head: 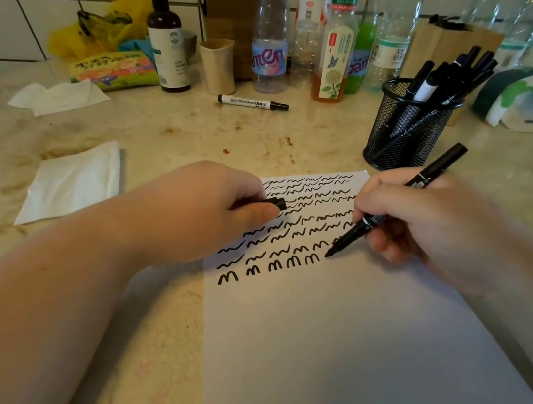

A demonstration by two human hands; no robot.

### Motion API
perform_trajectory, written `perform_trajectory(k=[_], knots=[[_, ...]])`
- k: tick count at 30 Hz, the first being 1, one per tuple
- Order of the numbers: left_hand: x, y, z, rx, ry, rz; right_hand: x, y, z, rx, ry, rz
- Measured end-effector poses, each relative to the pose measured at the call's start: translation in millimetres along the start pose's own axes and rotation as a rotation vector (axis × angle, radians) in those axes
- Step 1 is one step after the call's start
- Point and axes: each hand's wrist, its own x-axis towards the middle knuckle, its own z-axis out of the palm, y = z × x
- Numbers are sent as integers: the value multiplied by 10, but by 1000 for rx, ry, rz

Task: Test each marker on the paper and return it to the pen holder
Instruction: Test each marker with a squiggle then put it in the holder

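Observation:
A white sheet of paper [327, 330] lies on the counter, its upper part covered with rows of black squiggles. My right hand [415, 222] grips a black marker [426, 177], whose uncapped tip rests on the paper at the right end of the lowest row. My left hand [204, 210] rests on the paper's upper left corner and pinches the black marker cap [279, 203]. A black mesh pen holder [405, 124] with several black markers stands just behind my right hand. A white-barrelled marker [252, 101] lies capped on the counter farther back.
Several plastic bottles [268, 30] line the tiled back wall, with a dark pump bottle [166, 41], a beige cup [219, 66] and a brown box. Folded tissues [72, 183] lie at the left. A green and white object [525, 100] sits at the right.

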Motion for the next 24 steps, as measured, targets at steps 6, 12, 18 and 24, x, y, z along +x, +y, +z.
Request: perform_trajectory(k=[6, 12, 18, 24], knots=[[0, -11, 7, -6, 5, 6, -10, -4, 16, -32, -12, -4], [5, -8, 4, -4, -2, -2, 18, 6, 15, -30, 43, 17], [3, -10, 8, 7, 0, 2, 7, 6, 1, -54, 62, 20], [2, -12, 8, 8, -1, 4, 44, 34, -22, -55, 108, 23]])
